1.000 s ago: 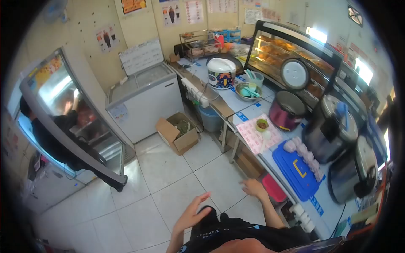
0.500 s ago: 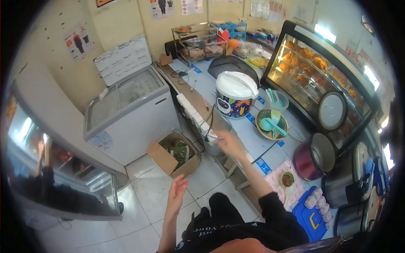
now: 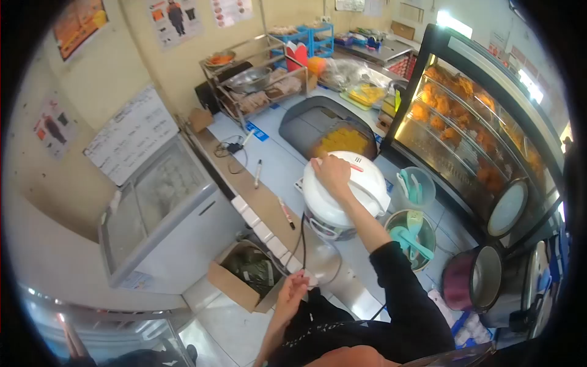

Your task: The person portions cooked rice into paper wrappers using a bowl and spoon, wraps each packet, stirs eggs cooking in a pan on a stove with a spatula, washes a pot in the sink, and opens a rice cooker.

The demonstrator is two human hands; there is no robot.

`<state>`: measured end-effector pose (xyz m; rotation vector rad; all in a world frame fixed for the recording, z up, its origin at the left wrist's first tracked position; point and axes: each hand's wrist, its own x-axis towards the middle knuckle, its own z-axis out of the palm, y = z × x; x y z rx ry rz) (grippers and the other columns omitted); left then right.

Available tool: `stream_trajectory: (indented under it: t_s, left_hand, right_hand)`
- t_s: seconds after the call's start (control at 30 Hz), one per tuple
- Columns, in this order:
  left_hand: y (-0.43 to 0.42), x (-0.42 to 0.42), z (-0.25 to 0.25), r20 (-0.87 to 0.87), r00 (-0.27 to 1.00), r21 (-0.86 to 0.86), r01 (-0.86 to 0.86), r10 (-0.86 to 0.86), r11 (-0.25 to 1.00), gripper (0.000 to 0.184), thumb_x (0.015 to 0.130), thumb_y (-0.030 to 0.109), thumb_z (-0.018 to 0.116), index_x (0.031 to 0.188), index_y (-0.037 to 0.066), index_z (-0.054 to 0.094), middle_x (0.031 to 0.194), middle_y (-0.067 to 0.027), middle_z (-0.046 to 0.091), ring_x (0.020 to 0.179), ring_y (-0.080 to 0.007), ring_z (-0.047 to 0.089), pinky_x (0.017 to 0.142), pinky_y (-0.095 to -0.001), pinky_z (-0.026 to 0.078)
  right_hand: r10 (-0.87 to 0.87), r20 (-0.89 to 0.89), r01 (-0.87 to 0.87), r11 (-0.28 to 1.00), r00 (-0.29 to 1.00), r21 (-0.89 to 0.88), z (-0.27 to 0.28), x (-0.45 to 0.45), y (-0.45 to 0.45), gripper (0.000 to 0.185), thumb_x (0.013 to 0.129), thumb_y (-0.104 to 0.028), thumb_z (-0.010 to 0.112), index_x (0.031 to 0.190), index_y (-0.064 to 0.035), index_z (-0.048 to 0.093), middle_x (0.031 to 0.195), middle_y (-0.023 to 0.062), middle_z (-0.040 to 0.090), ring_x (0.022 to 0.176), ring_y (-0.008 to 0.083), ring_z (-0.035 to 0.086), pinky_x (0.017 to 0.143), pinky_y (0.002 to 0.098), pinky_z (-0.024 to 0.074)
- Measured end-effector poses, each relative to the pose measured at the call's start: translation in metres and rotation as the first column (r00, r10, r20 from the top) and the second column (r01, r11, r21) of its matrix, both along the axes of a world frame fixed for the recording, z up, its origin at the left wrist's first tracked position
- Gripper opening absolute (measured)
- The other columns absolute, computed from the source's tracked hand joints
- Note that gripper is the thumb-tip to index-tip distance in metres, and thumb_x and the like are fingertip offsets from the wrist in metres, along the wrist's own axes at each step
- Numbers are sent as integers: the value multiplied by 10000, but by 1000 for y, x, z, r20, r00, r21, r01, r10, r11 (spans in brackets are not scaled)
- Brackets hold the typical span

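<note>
My right hand is on top of the white rice cooker, its fingers closed over the lid's handle. The lid is down, and the patterned front of the cooker is mostly hidden. Lower down, my left hand is beside the row of white sockets along the table edge. Its fingers are drawn together. A black cord runs down close to those fingertips; whether they pinch it I cannot tell.
Right of the cooker are a cup and a bowl of turquoise utensils. A lit glass cabinet holds fried food. Behind stands a dark tray with yellow pieces. A marker lies on the ledge; a cardboard box is below.
My right hand has moved from the sockets up onto the rice cooker's lid. My left hand has come up to the sockets and cord. The view has shifted closer to the table.
</note>
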<state>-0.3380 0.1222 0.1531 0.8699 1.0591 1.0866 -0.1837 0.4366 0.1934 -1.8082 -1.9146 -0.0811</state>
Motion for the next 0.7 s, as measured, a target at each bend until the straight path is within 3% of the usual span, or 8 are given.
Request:
stream_trajectory:
  t_s: [0.07, 0.2, 0.27, 0.37, 0.43, 0.5, 0.6, 0.7]
  left_hand:
    - [40, 0, -3, 3, 1000, -43, 4, -4, 999, 353, 914, 94, 501, 1250, 20, 426, 1141, -98, 534, 1099, -153, 491, 956, -283, 357]
    - [121, 12, 3, -294, 941, 289, -79, 167, 954, 356, 916, 152, 513, 1235, 7, 447, 1156, -110, 528, 1081, -200, 494, 964, -324, 354]
    - [183, 14, 4, -570, 762, 579, 108, 306, 809, 387, 895, 216, 536, 1220, 17, 471, 1148, -125, 521, 1077, -276, 460, 960, -373, 337]
    - [214, 30, 30, -776, 605, 531, 477, 176, 700, 393, 858, 272, 560, 1164, 28, 529, 1118, -125, 508, 1035, -324, 423, 912, -406, 335]
    - [219, 41, 31, -786, 612, 503, 557, 83, 661, 331, 841, 261, 574, 1097, 51, 584, 1093, -104, 503, 999, -300, 419, 884, -393, 335]
    - [224, 51, 41, -846, 525, 421, 766, -95, 486, 312, 822, 275, 605, 1052, 64, 606, 1079, -78, 497, 977, -290, 409, 866, -404, 331]
    - [225, 64, 33, -812, 562, 423, 752, -156, 505, 307, 767, 311, 662, 970, 81, 634, 1065, -48, 494, 970, -277, 403, 846, -403, 318]
    - [210, 75, 39, -841, 529, 371, 721, -118, 586, 317, 731, 334, 690, 922, 85, 647, 1066, -31, 492, 988, -271, 393, 856, -420, 296]
  right_hand:
    - [118, -11, -119, 993, 993, -10, 2, 7, -4, 328, 823, -429, 530, 854, -112, 609, 671, 122, 629, 619, 296, 625, 560, 399, 473]
    - [412, 78, -401, 907, 908, -127, 15, 28, -34, 274, 784, -425, 560, 787, -154, 603, 616, 95, 600, 577, 264, 605, 544, 390, 465]
    - [524, 134, -509, 851, 841, -128, 11, 51, -48, 257, 763, -417, 574, 770, -162, 608, 580, 81, 575, 570, 249, 595, 531, 377, 462]
    - [643, 122, -612, 760, 756, -216, 26, 71, -69, 158, 702, -317, 631, 737, -164, 616, 631, 48, 557, 692, 227, 575, 623, 364, 464]
    - [662, 36, -652, 726, 749, 219, 30, 78, -83, 117, 684, -205, 647, 774, -138, 616, 799, 49, 568, 839, 255, 533, 758, 394, 425]
    - [414, -201, -348, 890, 888, 296, 38, 90, -114, 151, 660, -82, 646, 804, -95, 601, 906, 62, 551, 870, 283, 500, 807, 410, 377]
    - [39, -506, 108, 960, 862, 258, 32, 105, -170, 170, 656, -28, 640, 816, -69, 605, 902, 79, 561, 839, 278, 502, 779, 386, 384]
    - [-114, -339, 165, 979, 934, 124, -5, 109, -214, 185, 665, -33, 639, 842, -85, 622, 920, 87, 561, 865, 286, 516, 793, 373, 392]
